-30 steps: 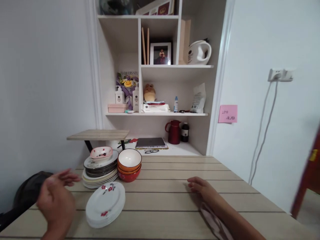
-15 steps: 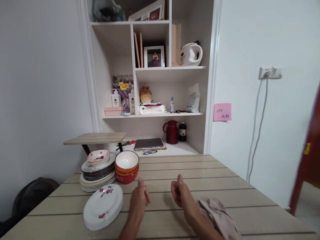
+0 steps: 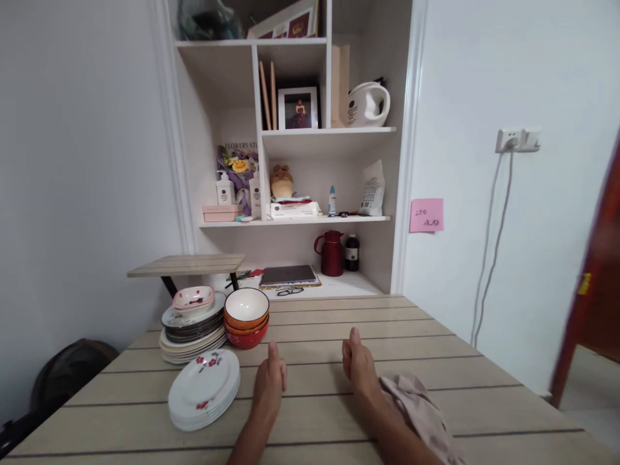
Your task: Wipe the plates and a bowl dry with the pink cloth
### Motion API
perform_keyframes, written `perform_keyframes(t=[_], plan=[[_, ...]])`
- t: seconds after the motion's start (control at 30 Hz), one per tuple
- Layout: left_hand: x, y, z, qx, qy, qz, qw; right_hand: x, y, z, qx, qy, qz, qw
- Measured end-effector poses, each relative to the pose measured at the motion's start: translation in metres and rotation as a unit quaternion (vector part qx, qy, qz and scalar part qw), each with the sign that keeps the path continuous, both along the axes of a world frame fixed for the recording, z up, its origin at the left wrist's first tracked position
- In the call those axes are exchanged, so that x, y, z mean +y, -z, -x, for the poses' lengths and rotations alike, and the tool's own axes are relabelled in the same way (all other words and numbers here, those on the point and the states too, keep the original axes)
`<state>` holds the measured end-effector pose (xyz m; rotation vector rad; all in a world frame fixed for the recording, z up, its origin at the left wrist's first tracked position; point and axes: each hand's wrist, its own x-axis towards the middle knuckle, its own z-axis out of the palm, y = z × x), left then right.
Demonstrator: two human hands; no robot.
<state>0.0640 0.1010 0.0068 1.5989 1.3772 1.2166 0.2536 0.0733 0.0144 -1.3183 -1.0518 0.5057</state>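
My left hand (image 3: pixel 269 380) is held over the table, its fingers curled in and the thumb pointing up, with nothing visible in it. Just to its left lies a stack of white plates with red flowers (image 3: pixel 205 389). My right hand (image 3: pixel 359 363) has the same shape, a loose fist with the thumb raised, and no object shows in it. Beside the right wrist is a crumpled beige-pink cloth (image 3: pixel 420 410). Nested bowls (image 3: pixel 247 307), white inside with orange and red outsides, stand beyond my left hand.
Left of the bowls rises a taller pile of plates (image 3: pixel 191 332) topped by a small pink-rimmed dish (image 3: pixel 194 298). Behind it stands a small raised wooden stand (image 3: pixel 186 265). At the table's far edge, a shelf unit holds a laptop (image 3: pixel 287 276), glasses (image 3: pixel 290 292) and a red jug (image 3: pixel 332 254).
My right hand has shifted slightly right, away from the left one. Both hands stay closed with thumbs up. The view has moved a little; the dishes and cloth lie as before.
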Motion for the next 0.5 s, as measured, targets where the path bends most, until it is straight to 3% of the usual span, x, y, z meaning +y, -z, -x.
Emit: perform_keyframes(t=[0.1, 0.27, 0.5], plan=[[-0.001, 0.002, -0.001, -0.004, 0.016, -0.012, 1.0, -0.003, -0.005, 0.003, 0.016, -0.027, 0.027, 0.999], [-0.004, 0.003, -0.002, -0.01, 0.035, -0.02, 0.999, -0.014, -0.012, 0.007, -0.021, -0.026, -0.01, 0.999], [-0.001, 0.001, 0.0, -0.026, 0.038, -0.012, 0.999, -0.012, -0.006, 0.008, -0.05, -0.051, -0.007, 0.997]])
